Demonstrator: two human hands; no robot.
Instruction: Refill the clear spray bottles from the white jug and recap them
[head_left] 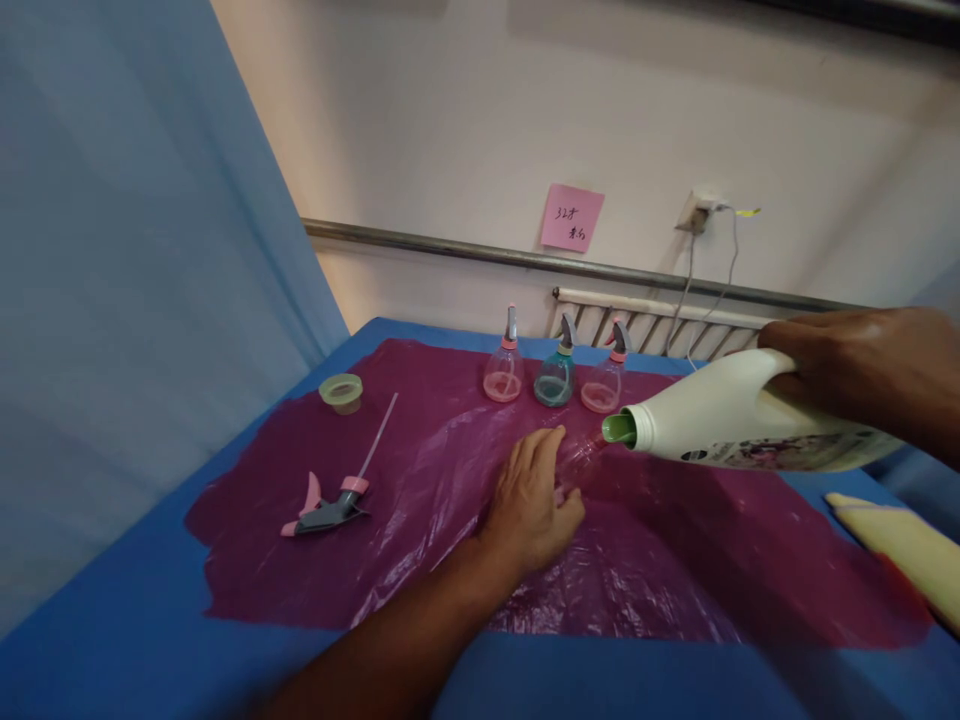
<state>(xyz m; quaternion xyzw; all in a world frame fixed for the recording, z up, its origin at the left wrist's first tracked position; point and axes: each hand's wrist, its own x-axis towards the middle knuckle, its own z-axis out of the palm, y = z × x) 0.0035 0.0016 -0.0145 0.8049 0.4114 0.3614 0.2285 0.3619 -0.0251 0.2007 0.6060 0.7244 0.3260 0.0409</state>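
Observation:
My right hand (832, 365) is closed around the handle of a large cream-white detergent jug (705, 405), tipped almost onto its side. The jug's green-lined spout points left, at the mouth of a clear bottle (577, 458). That bottle is hard to make out against the purple sheet, and my left hand (531, 495) curls around it and hides much of it. A grey and pink trigger spray head (330, 512) with a thin dip tube lies on the left. At the back stand three spray bottles, two pink (502, 382) (602, 385) and one teal (554, 382), with liquid low inside.
A purple plastic sheet (420, 470) covers much of the blue table (187, 600). A small pale green lidded container (341, 393) sits at the back left. A yellowish object (900, 545) lies at the right. Behind are a metal pipe (450, 245) and a socket with cables (699, 212).

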